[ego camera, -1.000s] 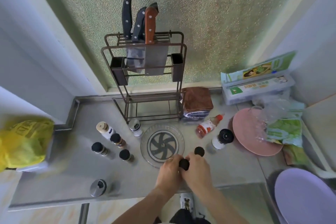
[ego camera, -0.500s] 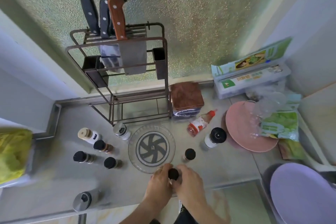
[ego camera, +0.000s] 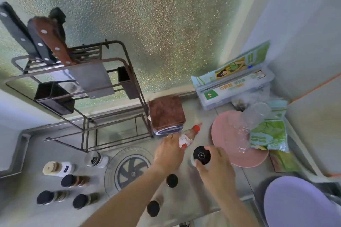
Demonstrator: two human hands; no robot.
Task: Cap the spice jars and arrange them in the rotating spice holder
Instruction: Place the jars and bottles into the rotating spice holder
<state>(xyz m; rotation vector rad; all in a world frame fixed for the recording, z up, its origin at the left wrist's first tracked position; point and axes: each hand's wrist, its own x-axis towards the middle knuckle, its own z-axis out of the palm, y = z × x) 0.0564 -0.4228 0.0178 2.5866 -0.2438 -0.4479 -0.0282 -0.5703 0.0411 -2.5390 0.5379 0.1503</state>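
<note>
Grey worktop (ego camera: 184,197) under frosted glass; left hand (ego camera: 168,152) grips the red-capped bottle (ego camera: 188,135), right hand (ego camera: 215,165) clasps the black-lidded jar (ego camera: 201,155).

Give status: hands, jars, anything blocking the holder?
Left hand on the red-capped bottle; right hand on the black-lidded jar. Holder empty, left forearm crossing its edge. Two capped jars beside it.

Left hand (ego camera: 168,153) & right hand (ego camera: 215,167): both bare, no gloves. No rings, watch or wristband seen on either. Forearms bare to frame edge; no sleeve visible. Nails short, unpainted as far as blur allows.
</note>
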